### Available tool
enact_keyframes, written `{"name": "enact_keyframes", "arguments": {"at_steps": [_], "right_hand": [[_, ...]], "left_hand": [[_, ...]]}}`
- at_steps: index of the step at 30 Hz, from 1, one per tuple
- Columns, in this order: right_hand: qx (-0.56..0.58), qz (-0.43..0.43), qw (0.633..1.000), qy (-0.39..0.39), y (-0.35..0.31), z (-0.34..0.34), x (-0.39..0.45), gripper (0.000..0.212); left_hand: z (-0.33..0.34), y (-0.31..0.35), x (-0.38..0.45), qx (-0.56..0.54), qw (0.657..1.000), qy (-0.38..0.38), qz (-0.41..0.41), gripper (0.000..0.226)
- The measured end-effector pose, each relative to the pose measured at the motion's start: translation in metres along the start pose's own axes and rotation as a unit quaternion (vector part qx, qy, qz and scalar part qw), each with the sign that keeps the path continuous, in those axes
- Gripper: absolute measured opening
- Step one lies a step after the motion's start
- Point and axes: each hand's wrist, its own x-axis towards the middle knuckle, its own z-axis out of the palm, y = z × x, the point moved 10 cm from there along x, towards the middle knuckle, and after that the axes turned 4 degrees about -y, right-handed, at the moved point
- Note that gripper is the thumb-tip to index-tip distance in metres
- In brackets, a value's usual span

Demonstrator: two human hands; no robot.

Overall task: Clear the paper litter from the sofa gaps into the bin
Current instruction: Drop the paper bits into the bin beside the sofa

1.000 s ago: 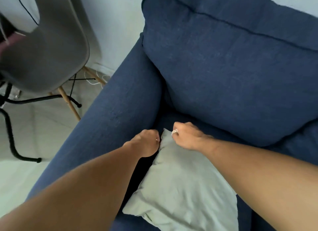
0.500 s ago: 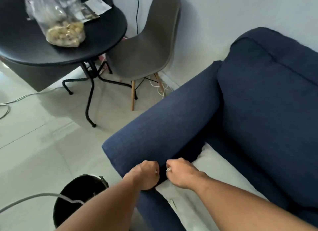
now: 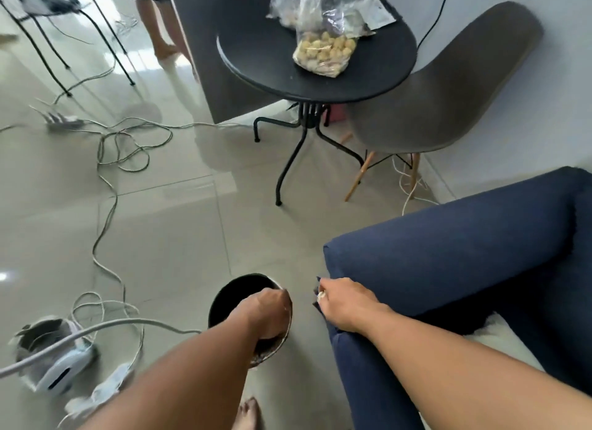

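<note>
One black bin [image 3: 224,296] is standing on the tiled floor [image 3: 166,237] just beside the one blue sofa [image 3: 448,253]. Two hands are showing. The left hand [image 3: 267,314] is hovering over the bin's mouth, fingers curled downward; any paper inside is hidden. The right hand [image 3: 344,303] is resting against the sofa arm's front edge, fingers curled; its contents cannot be told.

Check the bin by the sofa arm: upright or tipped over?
Upright. The bin stands on the floor with its round mouth facing up, and the left hand is over that opening. Its contents cannot be seen.
</note>
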Motion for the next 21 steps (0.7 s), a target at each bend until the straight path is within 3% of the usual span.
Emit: {"name": "enact_keyframes", "arguments": {"at_steps": [6, 11, 21], "right_hand": [[-0.03, -0.016, 0.999, -0.011, -0.075, 0.004, 0.014, 0.018], [-0.034, -0.02, 0.999, 0.003, -0.108, -0.008, 0.028, 0.021], [0.01, -0.025, 1.0, 0.009, -0.149, 0.022, 0.066, 0.019]], "left_hand": [[-0.006, -0.091, -0.017, -0.076, 0.994, 0.043, -0.063, 0.022], [0.0, -0.12, -0.009, -0.129, 0.987, 0.07, -0.063, 0.036], [-0.006, -0.178, -0.017, -0.1, 0.989, 0.071, -0.086, 0.033]]}}
